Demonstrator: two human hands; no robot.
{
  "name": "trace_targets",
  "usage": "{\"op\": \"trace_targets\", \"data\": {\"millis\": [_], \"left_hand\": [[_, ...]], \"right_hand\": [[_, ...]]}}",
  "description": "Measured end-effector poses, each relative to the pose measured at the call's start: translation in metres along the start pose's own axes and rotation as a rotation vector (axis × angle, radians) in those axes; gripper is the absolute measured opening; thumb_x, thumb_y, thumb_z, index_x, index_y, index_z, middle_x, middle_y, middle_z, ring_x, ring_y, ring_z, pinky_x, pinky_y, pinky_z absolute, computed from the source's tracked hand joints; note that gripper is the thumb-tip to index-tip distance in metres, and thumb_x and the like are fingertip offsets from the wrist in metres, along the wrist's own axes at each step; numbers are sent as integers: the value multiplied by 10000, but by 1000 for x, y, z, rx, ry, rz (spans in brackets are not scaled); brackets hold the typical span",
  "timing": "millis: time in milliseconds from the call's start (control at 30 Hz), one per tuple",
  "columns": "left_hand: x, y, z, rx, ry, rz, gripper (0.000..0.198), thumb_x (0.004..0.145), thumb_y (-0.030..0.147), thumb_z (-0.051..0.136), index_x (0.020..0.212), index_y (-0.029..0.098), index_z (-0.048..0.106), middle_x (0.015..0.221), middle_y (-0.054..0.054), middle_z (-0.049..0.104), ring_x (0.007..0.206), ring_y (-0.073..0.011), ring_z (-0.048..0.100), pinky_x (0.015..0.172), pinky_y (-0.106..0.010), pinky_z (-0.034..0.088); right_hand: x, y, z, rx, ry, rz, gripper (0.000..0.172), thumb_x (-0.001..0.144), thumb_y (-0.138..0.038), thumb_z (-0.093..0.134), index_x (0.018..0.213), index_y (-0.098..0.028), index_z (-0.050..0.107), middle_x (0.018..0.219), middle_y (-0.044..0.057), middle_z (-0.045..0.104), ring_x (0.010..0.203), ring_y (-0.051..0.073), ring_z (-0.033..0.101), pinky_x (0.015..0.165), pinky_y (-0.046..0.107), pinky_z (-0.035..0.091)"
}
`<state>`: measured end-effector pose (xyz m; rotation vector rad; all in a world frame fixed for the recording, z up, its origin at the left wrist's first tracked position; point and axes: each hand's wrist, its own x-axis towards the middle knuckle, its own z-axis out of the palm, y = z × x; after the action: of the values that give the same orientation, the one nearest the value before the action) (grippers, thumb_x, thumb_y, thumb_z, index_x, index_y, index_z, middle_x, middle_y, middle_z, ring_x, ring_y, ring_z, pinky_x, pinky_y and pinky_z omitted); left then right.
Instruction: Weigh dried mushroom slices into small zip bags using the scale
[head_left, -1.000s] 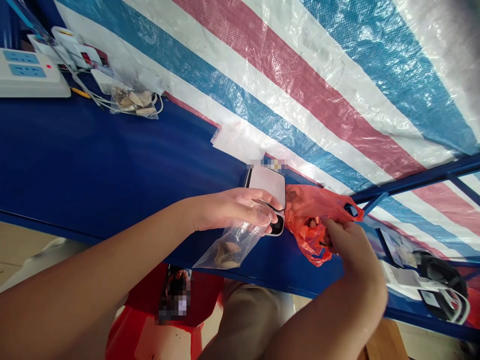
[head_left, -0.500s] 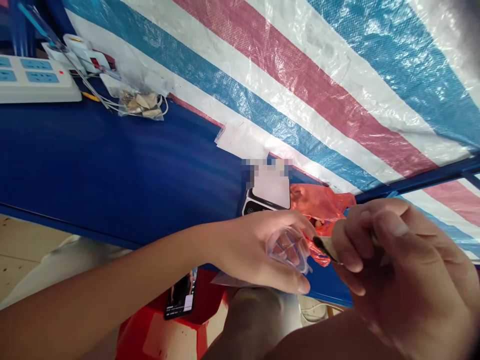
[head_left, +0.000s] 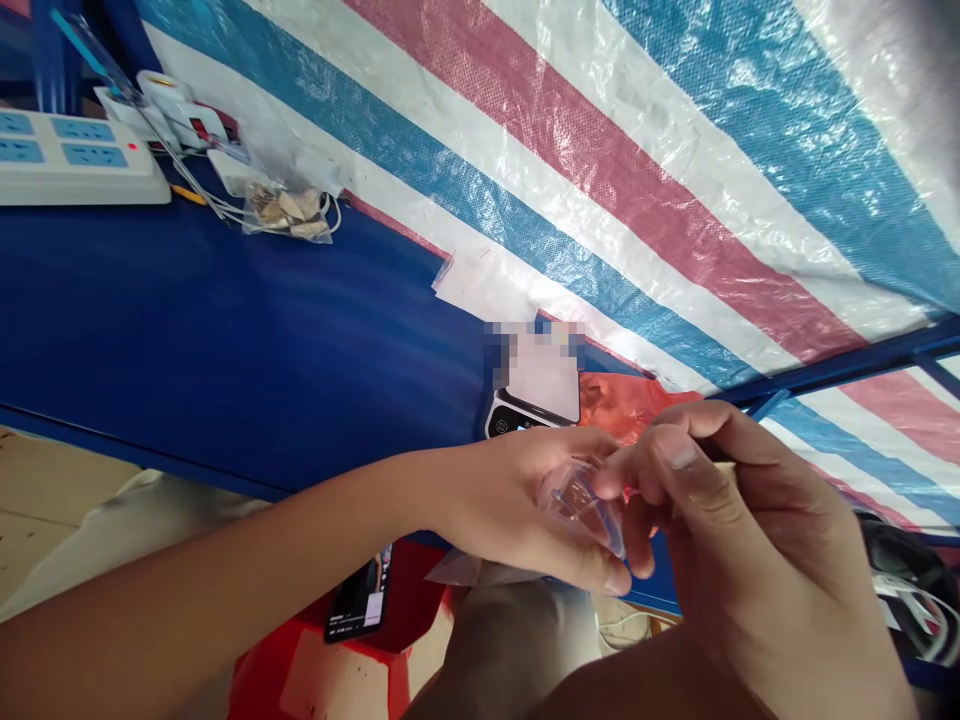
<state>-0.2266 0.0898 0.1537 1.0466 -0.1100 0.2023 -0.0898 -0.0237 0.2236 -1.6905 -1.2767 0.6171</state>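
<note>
1. Head view: left hand (head_left: 510, 505) curls its fingers (head_left: 600, 572) around a small clear plastic bag (head_left: 579, 508).
2. Right hand (head_left: 742, 530) has thumb and fingers (head_left: 675, 450) pressed together, pinching a pale sliver (head_left: 724, 465), mostly hidden, just beside the bag.
3. Beyond the hands, near the far edge of the blue bench (head_left: 240, 340): a digital scale (head_left: 525, 418), touching an orange-red plastic bag (head_left: 619, 405).
4. Far left bench corner: a power strip (head_left: 75, 160) and a second clear bag (head_left: 289, 212) of pale pieces.

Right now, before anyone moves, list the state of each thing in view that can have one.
left hand: closed around the clear plastic bag
clear plastic bag: gathered, held in the left hand
right hand: pinching a small pale piece
orange plastic bag: crumpled, partly behind the hands
power strip: red light lit
phone: screen on, lying on a red plastic stool
</note>
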Motion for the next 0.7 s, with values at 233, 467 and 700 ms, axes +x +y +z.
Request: {"op": "trace_targets", "data": {"millis": [233,467,700], "left_hand": [[5,-6,-18,-72,-28,-9,312,794,184,819,1046,215,637,942,-4,641,957,-163,664,970,-377,532],[8,-15,-27,-33,-61,-31,279,796,217,845,1001,207,656,965,-5,630,940,-146,638,949,-330,522],[9,-20,-31,-61,-130,-40,223,814,252,838,952,195,672,956,-11,634,940,-154,637,1001,-355,506]], "right_hand": [[15,-3,4,-79,-59,-30,163,968,-426,741,992,-269,704,558,-47,619,437,121,586,402,190,469],[17,7,6,-115,-164,-124,115,1037,-308,647,1137,-296,702,864,-15,781,634,126,734,541,175,582],[13,6,2,-207,-337,-161,228,1075,-239,563,1243,-349,672,1073,-20,758,859,105,750,691,144,589]]}}
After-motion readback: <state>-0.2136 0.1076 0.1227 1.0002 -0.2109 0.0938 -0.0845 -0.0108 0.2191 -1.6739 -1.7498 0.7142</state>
